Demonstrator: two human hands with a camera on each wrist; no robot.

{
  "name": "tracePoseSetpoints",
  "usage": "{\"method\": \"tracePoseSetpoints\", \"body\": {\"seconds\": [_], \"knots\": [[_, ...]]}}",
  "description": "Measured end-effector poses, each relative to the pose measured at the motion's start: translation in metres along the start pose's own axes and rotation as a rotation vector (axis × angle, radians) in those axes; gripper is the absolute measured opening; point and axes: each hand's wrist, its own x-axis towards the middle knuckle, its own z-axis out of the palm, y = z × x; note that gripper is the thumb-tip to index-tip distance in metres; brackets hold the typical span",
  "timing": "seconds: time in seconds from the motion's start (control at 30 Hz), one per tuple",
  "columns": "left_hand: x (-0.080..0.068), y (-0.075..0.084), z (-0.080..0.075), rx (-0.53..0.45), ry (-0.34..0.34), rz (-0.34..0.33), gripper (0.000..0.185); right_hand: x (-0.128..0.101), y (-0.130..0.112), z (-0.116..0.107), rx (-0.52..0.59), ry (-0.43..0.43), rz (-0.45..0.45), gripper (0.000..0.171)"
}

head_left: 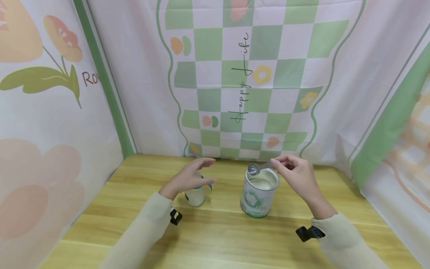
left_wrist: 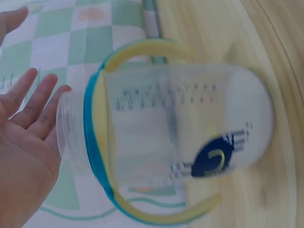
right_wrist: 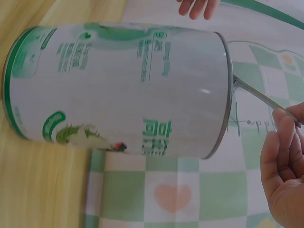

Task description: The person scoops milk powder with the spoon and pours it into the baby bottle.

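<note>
My right hand (head_left: 297,175) pinches the end of a grey measuring scoop's handle between thumb and fingers. The bowl of the scoop (head_left: 253,169) is at the rim of an open white and green milk powder can (head_left: 256,203), with pale powder (head_left: 262,183) inside. In the right wrist view, the can hides the bowl. My left hand (head_left: 188,177) is at the top of a clear baby bottle (left_wrist: 142,128) with blue and yellow handles (left_wrist: 147,50); its fingers are spread and not wrapped around it. The bottle stands upright, left of the can.
Both vessels stand on a wooden table (head_left: 215,239) that meets a curtain (head_left: 235,71) with green and white checks at the back. More printed cloth (head_left: 50,112) hangs along the left side. Each wrist wears a small black camera.
</note>
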Motion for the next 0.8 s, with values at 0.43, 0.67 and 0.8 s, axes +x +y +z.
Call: {"method": "tracePoseSetpoints", "body": {"seconds": [0.43, 0.67, 0.8], "knots": [[0.019, 0.028, 0.03, -0.1, -0.046, 0.001, 0.069, -0.014, 0.017, -0.003, -0.15, -0.009, 0.007, 0.018], [0.032, 0.03, 0.054, -0.128, -0.052, -0.002, 0.075, -0.017, 0.023, 0.002, -0.21, 0.015, -0.094, 0.008], [0.037, 0.032, 0.071, -0.16, -0.059, -0.036, 0.083, -0.017, 0.026, 0.005, -0.252, 0.02, -0.154, 0.004]]}}
